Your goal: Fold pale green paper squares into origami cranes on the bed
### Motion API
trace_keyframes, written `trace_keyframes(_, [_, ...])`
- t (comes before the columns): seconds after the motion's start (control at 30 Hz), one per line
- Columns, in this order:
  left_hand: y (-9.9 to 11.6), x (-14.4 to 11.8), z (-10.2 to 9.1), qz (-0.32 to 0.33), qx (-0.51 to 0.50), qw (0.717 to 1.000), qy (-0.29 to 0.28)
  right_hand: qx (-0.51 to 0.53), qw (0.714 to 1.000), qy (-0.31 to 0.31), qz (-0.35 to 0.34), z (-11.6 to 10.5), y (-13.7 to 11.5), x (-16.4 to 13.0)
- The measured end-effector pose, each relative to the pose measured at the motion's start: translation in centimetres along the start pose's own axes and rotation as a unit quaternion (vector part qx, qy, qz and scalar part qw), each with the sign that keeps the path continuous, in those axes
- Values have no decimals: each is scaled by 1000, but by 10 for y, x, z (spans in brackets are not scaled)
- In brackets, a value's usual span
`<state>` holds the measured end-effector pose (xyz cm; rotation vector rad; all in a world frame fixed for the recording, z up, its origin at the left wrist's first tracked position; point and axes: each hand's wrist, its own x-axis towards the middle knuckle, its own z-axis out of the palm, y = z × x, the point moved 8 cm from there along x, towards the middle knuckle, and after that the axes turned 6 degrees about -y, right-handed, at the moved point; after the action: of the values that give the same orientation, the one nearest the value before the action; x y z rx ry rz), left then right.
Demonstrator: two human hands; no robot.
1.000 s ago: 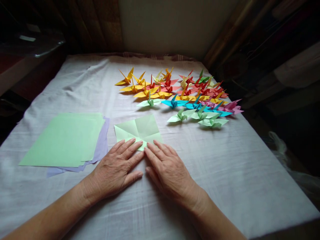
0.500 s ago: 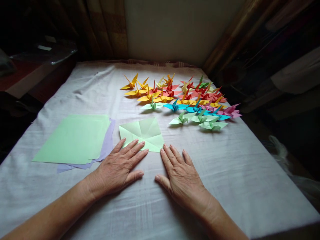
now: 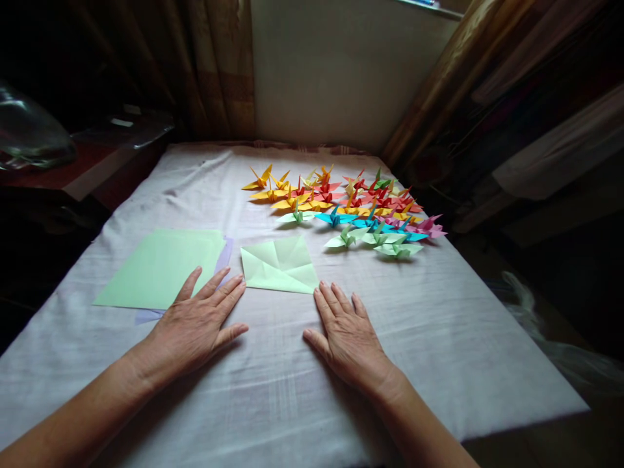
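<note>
- Both forearms run off the bottom edge, so neither elbow shows.
- The lilac sheets [image 3: 223, 255] lie mostly hidden under the pale green paper stack [image 3: 166, 268]; their number cannot be told.
- The left hand [image 3: 191, 325] covers the stack's near corner.
- The far paper cranes [image 3: 341, 192] overlap, too small to count.
- The glassy object [image 3: 29, 140] at the left edge is cut off.

Feed was dim: I saw soft light on the white cloth [image 3: 439, 338], corners near black, edges warped, focus sharp centrally.
</note>
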<state>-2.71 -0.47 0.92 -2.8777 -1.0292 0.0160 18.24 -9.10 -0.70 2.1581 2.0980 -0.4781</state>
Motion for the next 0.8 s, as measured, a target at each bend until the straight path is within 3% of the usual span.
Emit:
trace_keyframes(0.13, [8,2,-27,-74,47,992,86,9,1000,10,27,0,-4,1])
trace_keyframes(0.2, [21,6,-37,-75,36,990,110,9,999,27,42,-3,-9,1])
trace_keyframes(0.37, [47,23,-30,-43,-12,997,68,22,997,60,51,-5,-28,-6])
trace_keyframes(0.57, [38,37,-12,-43,-23,998,45,77,989,85,-94,-10,-44,-10])
trace_keyframes(0.67, [27,46,-11,-46,-34,997,47,91,980,96,-147,-21,-32,3])
trace_keyframes(0.8, [17,63,-7,-28,-52,998,11,36,976,196,-90,-44,5,33])
